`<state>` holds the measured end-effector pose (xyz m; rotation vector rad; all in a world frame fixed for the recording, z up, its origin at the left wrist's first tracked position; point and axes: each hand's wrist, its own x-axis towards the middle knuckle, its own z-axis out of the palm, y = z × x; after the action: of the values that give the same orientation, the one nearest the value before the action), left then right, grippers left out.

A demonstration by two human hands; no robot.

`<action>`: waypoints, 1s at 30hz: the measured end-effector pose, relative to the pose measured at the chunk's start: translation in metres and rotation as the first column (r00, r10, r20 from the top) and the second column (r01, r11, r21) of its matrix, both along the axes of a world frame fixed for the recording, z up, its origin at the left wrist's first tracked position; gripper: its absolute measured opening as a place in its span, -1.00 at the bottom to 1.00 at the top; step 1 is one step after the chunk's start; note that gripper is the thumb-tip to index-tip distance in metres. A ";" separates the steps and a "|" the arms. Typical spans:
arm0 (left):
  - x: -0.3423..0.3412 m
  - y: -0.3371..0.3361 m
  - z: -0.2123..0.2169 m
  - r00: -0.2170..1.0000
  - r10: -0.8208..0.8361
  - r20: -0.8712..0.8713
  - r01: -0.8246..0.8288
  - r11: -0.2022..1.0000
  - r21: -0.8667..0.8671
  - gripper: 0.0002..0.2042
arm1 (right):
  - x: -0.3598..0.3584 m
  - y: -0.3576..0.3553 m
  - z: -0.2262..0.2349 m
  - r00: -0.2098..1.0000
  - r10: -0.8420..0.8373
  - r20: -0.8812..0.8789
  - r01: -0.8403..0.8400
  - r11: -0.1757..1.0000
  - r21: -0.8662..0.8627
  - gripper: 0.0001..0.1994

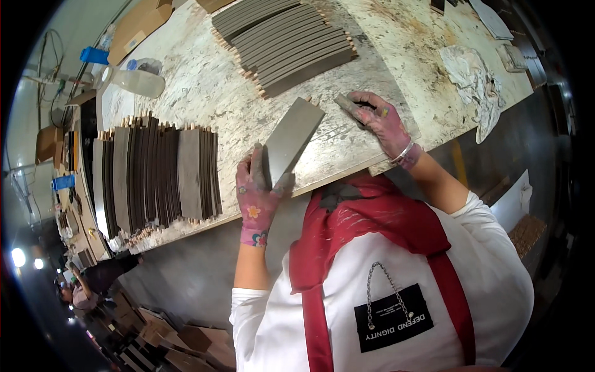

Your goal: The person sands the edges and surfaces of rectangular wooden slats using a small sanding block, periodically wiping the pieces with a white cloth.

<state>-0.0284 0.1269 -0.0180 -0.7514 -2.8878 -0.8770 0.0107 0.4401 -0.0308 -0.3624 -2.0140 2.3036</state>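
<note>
My left hand point(255, 201), in a pink flowered glove with greyed fingertips, grips the near end of a flat grey board point(294, 133). The board slants away over the worktable, and a short wooden dowel shows at its far end. Just right of that end, my right hand point(388, 127), gloved alike, is closed round a small flat grey block point(348, 106). Block and board are apart. Beyond them lies a row of grey boards point(297, 53) with dowel ends sticking out. To the left, more dowelled boards point(152, 177) stand on edge, packed side by side.
The stained pale worktable point(198, 74) has its front edge close to my body. A translucent bottle point(141, 82) lies at the left, near a cardboard box point(139, 34). A crumpled white cloth point(474, 84) hangs over the right edge. Another person point(83, 296) is far off at lower left.
</note>
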 end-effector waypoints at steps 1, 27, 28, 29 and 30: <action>0.003 -0.003 0.007 1.000 -0.001 -0.025 -0.001 0.998 -0.055 -0.26 | -0.002 -0.001 0.001 1.000 0.010 0.003 -0.010 1.000 0.001 -0.39; 0.094 0.037 0.038 0.964 0.234 -0.130 -0.194 0.945 0.263 -0.15 | -0.011 -0.053 0.008 0.815 0.567 -0.117 -0.484 0.557 -0.674 -0.46; 0.098 0.045 0.041 0.952 0.231 -0.202 -0.177 0.951 0.255 -0.15 | -0.013 -0.055 0.011 0.790 0.589 -0.168 -0.511 0.482 -0.712 -0.52; 0.103 0.052 0.044 0.935 0.225 -0.273 -0.159 0.957 0.243 -0.15 | -0.016 -0.056 0.015 0.761 0.612 -0.217 -0.536 0.404 -0.741 -0.58; 0.109 0.058 0.052 0.931 0.244 -0.270 -0.197 0.961 0.192 -0.18 | -0.021 -0.058 0.017 0.727 0.659 -0.191 -0.554 0.400 -0.730 -0.41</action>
<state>0.0803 0.1852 0.0342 -0.4806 -2.5424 -0.8771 -0.0107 0.3817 -0.0140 0.3229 -1.1523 3.6364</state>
